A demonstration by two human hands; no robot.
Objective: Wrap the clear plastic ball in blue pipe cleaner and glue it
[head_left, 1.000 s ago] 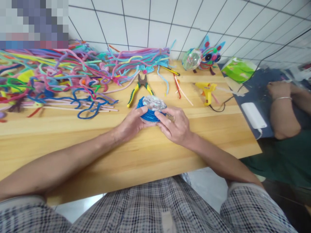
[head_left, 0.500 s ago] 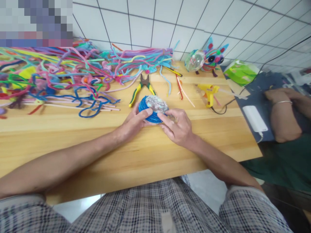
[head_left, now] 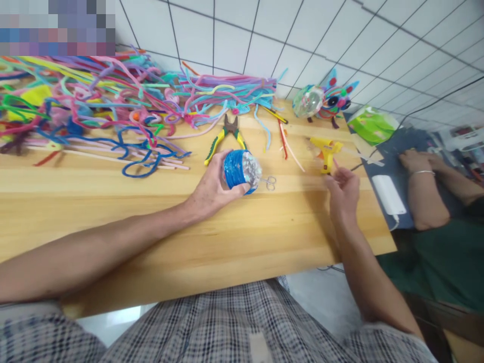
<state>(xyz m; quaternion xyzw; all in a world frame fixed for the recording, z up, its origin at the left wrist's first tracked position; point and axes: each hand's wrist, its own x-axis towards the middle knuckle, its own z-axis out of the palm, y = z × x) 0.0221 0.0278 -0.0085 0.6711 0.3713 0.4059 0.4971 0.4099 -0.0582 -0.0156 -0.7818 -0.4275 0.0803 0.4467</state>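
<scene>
My left hand point(head_left: 212, 187) is closed around a round form point(head_left: 235, 169) wound with blue pipe cleaner, its thumb along the lower edge. The form's uncovered end point(head_left: 252, 169) looks clear and shiny and faces right. Small scissors point(head_left: 269, 182) lie just beyond that end, partly hidden behind it. My right hand point(head_left: 344, 194) is at the lower end of a yellow glue gun point(head_left: 325, 151), thumb and fingers apart and slightly blurred. Whether the thumb touches the handle is unclear. Green-and-yellow pliers point(head_left: 229, 133) lie behind the blue form with their jaws pointing away.
Tangled pipe cleaners point(head_left: 94, 116) cover the table's left side, with a bundle point(head_left: 230, 93) at the back. A yellow cutter point(head_left: 278, 116) lies near it. A decorated animal figure point(head_left: 335, 98) stands at the back right. Another person's forearm point(head_left: 427, 196) rests beyond a white box point(head_left: 388, 194).
My right hand has left the blue-wound form and moved right to the glue gun. My left hand keeps hold of the form, which has turned so its clear end faces right.
</scene>
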